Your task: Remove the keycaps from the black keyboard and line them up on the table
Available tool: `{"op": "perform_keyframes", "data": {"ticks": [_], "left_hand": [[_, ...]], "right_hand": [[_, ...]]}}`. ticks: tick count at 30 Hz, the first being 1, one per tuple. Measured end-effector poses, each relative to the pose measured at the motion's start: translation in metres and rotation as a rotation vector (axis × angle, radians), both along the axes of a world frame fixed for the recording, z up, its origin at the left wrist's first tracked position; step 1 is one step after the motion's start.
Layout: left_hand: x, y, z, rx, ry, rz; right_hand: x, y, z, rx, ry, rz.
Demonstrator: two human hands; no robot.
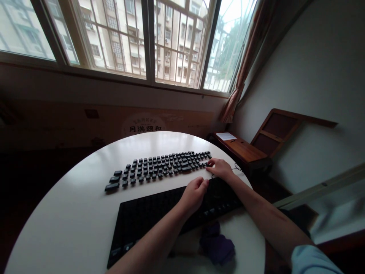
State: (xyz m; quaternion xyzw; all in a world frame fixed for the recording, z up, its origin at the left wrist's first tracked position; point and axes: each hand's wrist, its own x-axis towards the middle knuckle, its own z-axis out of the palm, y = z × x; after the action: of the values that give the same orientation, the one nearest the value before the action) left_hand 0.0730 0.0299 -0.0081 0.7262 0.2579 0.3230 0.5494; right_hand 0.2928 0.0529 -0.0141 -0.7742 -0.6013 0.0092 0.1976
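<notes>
A black keyboard base (148, 215) lies on the white round table, with some small keys still fitted along its near side. Beyond it, loose black keycaps (186, 168) are laid out in several rows. My left hand (195, 193) is closed above the right half of the base; whatever its curled fingers hold is hidden. At the right end of the rows, my right hand (220, 168) pinches a dark keycap (207, 164) between thumb and fingertips, close to the tabletop.
A crumpled purple cloth (219, 247) lies on the white table (65, 213), on the near side of the base. A thin black cable (237, 168) runs by the table's right edge. Past that stands a wooden bench (242, 146) with white paper (226, 136) on it.
</notes>
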Motion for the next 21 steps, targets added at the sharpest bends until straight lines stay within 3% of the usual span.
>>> {"op": "perform_keyframes", "data": {"ticks": [7, 12, 14, 17, 21], "left_hand": [[-0.001, 0.001, -0.001, 0.008, 0.024, -0.021], [-0.001, -0.003, -0.006, 0.018, 0.033, -0.006], [-0.001, -0.008, 0.0, 0.044, 0.028, -0.004], [-0.009, -0.012, 0.028, 0.148, 0.022, 0.052], [-0.061, -0.003, 0.09, 0.348, 0.038, 0.263]], "right_hand": [[0.003, -0.009, 0.015, 0.172, -0.013, 0.036], [0.001, -0.031, 0.052, 0.424, 0.042, 0.14], [-0.005, -0.044, 0.069, 0.545, 0.125, 0.198], [-0.023, -0.063, 0.092, 0.638, 0.375, 0.21], [-0.066, -0.083, 0.111, 0.75, 0.769, 0.332]]}}
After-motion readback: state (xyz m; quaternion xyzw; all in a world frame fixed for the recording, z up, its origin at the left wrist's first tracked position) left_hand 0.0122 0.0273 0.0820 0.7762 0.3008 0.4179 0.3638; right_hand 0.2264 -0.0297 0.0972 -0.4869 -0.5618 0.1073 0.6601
